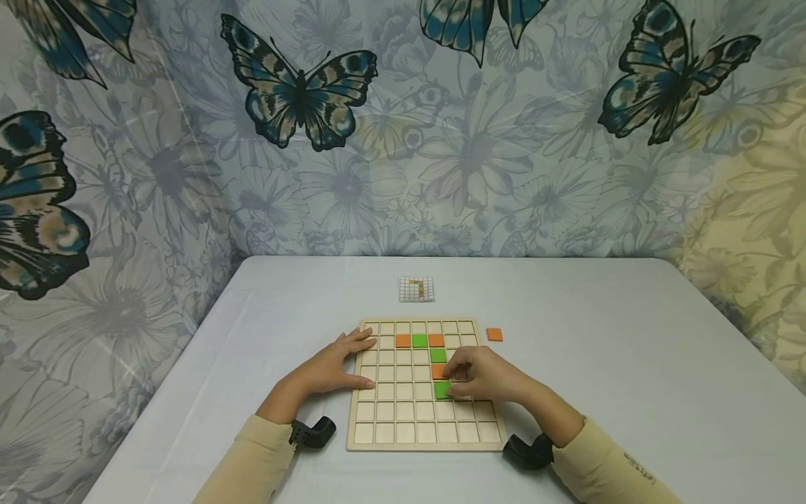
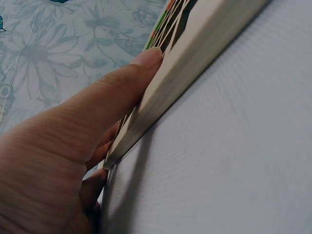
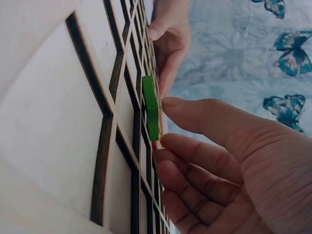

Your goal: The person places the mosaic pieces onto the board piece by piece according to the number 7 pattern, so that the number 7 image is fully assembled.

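A wooden grid board (image 1: 393, 432) lies on the table. Its upper row bears an orange tile (image 1: 403, 341), a green tile (image 1: 420, 341) and another orange tile (image 1: 436, 340); below the last run a green, an orange and the lowest green tile (image 1: 441, 390). At that lowest tile, my right hand (image 1: 488, 376) has thumb and index fingertips right at its edges, the other fingers curled. In the right wrist view this green tile (image 3: 152, 109) stands slightly above the grid. My left hand (image 1: 329, 365) rests on the board's left edge, thumb and fingers spread apart.
Right of the board's upper corner lies a loose orange tile (image 1: 495, 334). Behind the board is a small card (image 1: 416, 289) printed with a coloured grid pattern. A white cloth covers the table (image 1: 598, 315), with butterfly-patterned fabric (image 1: 472, 161) hanging behind it.
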`<control>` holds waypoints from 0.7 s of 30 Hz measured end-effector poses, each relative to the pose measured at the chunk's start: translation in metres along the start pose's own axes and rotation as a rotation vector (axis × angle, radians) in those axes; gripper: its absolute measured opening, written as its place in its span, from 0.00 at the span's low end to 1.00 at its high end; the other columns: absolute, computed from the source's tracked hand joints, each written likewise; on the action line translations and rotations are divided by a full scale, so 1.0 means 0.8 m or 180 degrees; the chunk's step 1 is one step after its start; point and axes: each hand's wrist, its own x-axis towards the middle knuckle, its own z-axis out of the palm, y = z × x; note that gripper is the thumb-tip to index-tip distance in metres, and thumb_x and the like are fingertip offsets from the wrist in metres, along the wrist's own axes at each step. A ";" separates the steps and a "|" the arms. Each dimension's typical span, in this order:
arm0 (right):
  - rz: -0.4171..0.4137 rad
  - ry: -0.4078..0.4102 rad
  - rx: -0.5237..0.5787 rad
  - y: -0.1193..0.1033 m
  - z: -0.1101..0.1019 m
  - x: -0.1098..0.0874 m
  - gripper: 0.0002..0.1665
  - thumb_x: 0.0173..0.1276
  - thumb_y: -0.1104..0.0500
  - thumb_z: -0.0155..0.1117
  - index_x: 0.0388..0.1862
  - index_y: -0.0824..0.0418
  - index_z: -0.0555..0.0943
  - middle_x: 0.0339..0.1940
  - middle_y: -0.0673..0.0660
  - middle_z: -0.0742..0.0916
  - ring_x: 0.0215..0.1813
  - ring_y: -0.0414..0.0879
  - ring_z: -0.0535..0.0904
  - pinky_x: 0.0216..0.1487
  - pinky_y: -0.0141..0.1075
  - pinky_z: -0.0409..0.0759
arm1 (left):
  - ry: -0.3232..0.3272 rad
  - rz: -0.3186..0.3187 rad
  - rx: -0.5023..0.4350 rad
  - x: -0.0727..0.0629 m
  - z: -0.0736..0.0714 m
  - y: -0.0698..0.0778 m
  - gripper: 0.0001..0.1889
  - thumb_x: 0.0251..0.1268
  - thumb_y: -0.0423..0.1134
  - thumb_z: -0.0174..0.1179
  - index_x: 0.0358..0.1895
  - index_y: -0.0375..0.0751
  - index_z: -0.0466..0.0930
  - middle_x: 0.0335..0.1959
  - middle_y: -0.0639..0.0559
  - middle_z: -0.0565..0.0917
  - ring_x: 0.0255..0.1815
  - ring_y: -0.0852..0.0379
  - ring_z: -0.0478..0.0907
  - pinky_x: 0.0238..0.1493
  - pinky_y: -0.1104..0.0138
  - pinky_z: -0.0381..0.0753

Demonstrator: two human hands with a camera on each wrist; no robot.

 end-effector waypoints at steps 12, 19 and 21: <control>-0.0014 0.0280 -0.0070 0.020 -0.025 -0.001 0.12 0.57 0.56 0.70 0.39 0.61 0.83 0.37 0.52 0.85 0.38 0.42 0.77 0.40 0.33 0.79 | -0.0013 0.0006 -0.0012 0.000 0.000 0.001 0.44 0.46 0.55 0.70 0.68 0.45 0.65 0.74 0.49 0.55 0.76 0.40 0.41 0.73 0.42 0.45; 0.0219 0.0632 -0.0029 0.040 -0.045 -0.002 0.16 0.56 0.57 0.71 0.42 0.64 0.83 0.40 0.57 0.85 0.40 0.44 0.78 0.45 0.40 0.79 | 0.0002 -0.0017 -0.0015 0.000 0.000 0.002 0.43 0.46 0.55 0.70 0.68 0.45 0.65 0.74 0.49 0.55 0.76 0.40 0.41 0.72 0.42 0.45; 0.0242 0.0651 -0.0018 0.044 -0.048 -0.003 0.17 0.56 0.57 0.71 0.42 0.64 0.83 0.40 0.57 0.85 0.40 0.43 0.78 0.46 0.40 0.79 | -0.0001 -0.0031 -0.0021 0.000 0.000 0.003 0.43 0.46 0.55 0.70 0.68 0.46 0.65 0.74 0.50 0.55 0.76 0.39 0.41 0.72 0.42 0.45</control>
